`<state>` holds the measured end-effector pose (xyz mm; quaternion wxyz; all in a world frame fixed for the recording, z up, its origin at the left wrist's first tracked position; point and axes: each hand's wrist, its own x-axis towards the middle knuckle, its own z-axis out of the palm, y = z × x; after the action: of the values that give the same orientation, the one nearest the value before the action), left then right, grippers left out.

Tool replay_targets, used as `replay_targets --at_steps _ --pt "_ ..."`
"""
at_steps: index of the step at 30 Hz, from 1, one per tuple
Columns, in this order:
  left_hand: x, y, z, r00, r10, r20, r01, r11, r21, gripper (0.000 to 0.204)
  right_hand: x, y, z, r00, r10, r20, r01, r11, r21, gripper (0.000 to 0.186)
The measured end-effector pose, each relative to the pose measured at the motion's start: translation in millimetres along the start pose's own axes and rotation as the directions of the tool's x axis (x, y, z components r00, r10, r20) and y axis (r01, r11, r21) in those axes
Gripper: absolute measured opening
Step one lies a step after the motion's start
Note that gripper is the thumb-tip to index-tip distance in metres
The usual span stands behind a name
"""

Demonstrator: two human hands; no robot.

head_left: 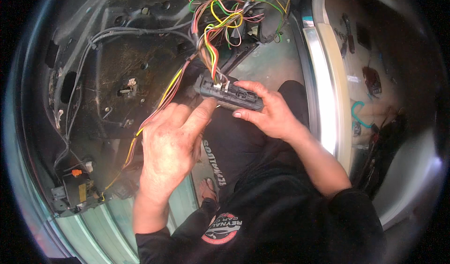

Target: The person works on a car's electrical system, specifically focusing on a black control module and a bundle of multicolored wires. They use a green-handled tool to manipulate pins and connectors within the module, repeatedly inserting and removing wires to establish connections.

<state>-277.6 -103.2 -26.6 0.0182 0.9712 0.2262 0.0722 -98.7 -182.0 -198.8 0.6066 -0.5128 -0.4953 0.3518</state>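
A long black switch module (pixel 229 95) with square sockets along its upper side is held in front of me. My right hand (pixel 269 109) grips its right end, thumb on the near side and fingers on the far side. My left hand (pixel 173 132) is at its left end, fingers bent, the index fingertip against the near edge; its thumb is hidden. A small white connector (pixel 217 84) sits at the module's top, with red, yellow and brown wires (pixel 212 60) running up from it. A thin yellow and pink wire bundle (pixel 161 102) passes close behind my left hand.
A tangle of coloured wires (pixel 225 18) hangs at the top. The bare dark door panel (pixel 117 67), with holes and grey cables, fills the left. At lower left is a black part with an orange connector (pixel 76 173). A bright door sill (pixel 323 86) runs along the right.
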Motion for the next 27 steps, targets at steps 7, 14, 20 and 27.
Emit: replay_targets --at_steps 7,14,20,27 --pt "42.8 -2.4 -5.0 0.95 0.285 0.13 -0.295 0.953 0.07 0.026 7.6 -44.7 -44.5 0.99 -0.084 0.112 0.116 0.941 -0.319 0.047" --pt "49.4 -9.5 21.8 0.921 0.385 0.054 -0.388 0.918 0.08 0.024 18.5 -45.7 -47.3 0.977 -0.054 0.205 0.118 0.942 -0.315 0.047" --pt "33.3 -8.7 36.2 0.929 0.37 0.012 -0.37 0.925 0.087 0.034 21.9 -46.9 -45.4 0.973 -0.043 0.226 0.117 0.939 -0.322 0.048" --pt "16.9 0.3 20.6 0.954 0.299 0.021 -0.295 0.926 0.237 0.047 25.9 -51.9 -42.1 0.962 -0.009 0.274 0.106 0.933 -0.343 0.047"
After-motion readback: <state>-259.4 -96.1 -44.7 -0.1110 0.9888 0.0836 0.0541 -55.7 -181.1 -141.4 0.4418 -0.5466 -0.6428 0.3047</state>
